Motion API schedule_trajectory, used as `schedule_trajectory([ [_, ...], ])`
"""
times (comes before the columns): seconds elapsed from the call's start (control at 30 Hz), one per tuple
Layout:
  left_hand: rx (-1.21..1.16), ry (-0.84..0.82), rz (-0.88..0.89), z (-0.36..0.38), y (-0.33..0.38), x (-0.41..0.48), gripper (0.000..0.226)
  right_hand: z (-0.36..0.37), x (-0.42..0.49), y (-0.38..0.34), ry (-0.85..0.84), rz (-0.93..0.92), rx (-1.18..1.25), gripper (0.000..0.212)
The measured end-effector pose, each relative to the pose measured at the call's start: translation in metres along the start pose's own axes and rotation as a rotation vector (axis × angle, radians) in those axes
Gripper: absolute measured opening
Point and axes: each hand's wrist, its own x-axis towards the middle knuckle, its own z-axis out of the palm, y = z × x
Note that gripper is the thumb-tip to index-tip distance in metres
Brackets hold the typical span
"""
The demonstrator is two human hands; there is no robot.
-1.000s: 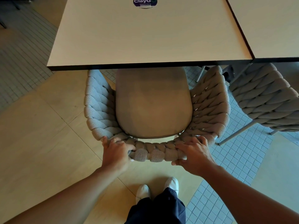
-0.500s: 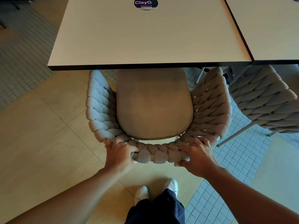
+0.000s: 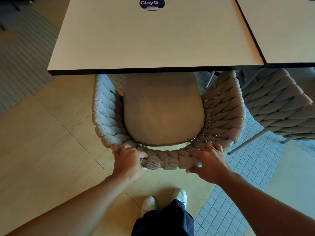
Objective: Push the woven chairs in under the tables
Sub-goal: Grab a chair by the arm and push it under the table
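A grey woven chair (image 3: 223,109) with a beige seat cushion (image 3: 163,113) stands in front of me, its front part hidden under the cream table (image 3: 150,36). My left hand (image 3: 127,160) grips the woven top of the backrest on its left side, a ring on one finger. On the right side of that same backrest rim, my right hand (image 3: 209,162) is closed around the weave. A second woven chair (image 3: 279,106) stands at the right, partly under the neighbouring table (image 3: 281,28).
A round purple sticker (image 3: 152,3) sits at the table's far edge. The floor is beige tile on the left and small blue-grey mosaic tile (image 3: 247,169) on the right. My white shoes (image 3: 163,200) stand just behind the chair.
The chair and both hands have shifted very little; the view has drifted slightly, and the seat sits about as far under the table edge as before.
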Motion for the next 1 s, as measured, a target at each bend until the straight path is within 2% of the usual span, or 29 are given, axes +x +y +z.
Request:
schedule_trajectory([
  [0.27, -0.008, -0.021, -0.001, -0.007, -0.016, 0.005, 0.035, 0.007, 0.004, -0.013, 0.057, -0.003, 0.023, 0.064],
  [0.4, 0.007, -0.024, -0.011, -0.007, -0.015, 0.003, 0.036, 0.010, 0.004, -0.011, 0.034, -0.002, 0.015, 0.067],
  [0.63, 0.111, -0.079, 0.049, -0.010, -0.014, 0.003, 0.049, 0.009, 0.000, -0.011, 0.065, 0.014, 0.063, 0.065],
  [0.77, 0.058, -0.148, 0.063, -0.016, -0.015, 0.002, 0.059, 0.004, -0.001, -0.013, 0.020, 0.013, 0.086, 0.067],
  [1.0, -0.048, -0.090, 0.061, -0.026, -0.013, 0.001, 0.054, -0.010, -0.010, -0.018, 0.020, 0.023, 0.162, 0.064],
])
